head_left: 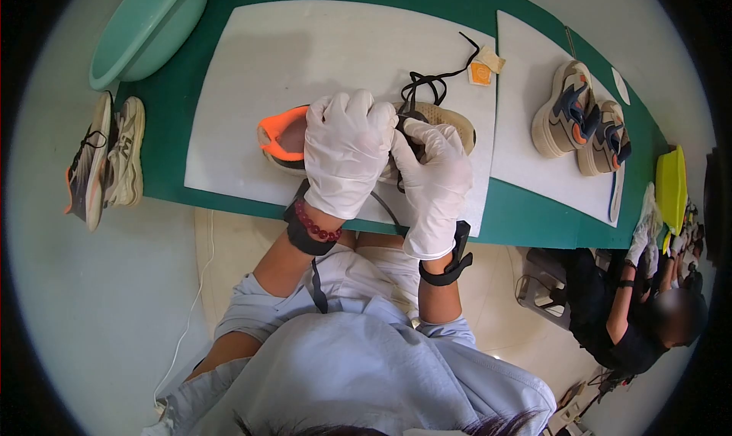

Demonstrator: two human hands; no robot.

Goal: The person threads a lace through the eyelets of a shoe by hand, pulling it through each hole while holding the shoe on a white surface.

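Observation:
A shoe with an orange collar (282,131) and a beige toe lies on its side or sole, toe to the right, on a white sheet (259,62). My left hand (349,150), in a white glove, is closed over the middle of the shoe. Beside it my right hand (433,173), also gloved, has its thumb and fingers pinched together at the black lace (427,81). The lace's loose end trails up and right across the sheet. The fingertips and the lacing under them are partly hidden.
A teal basin (145,32) is at the upper left, with a pair of shoes (107,158) below it. A small orange-and-white packet (482,72) lies on the sheet. Two sneakers (568,112) stand at the right. Another person (621,306) works near a yellow container (671,188).

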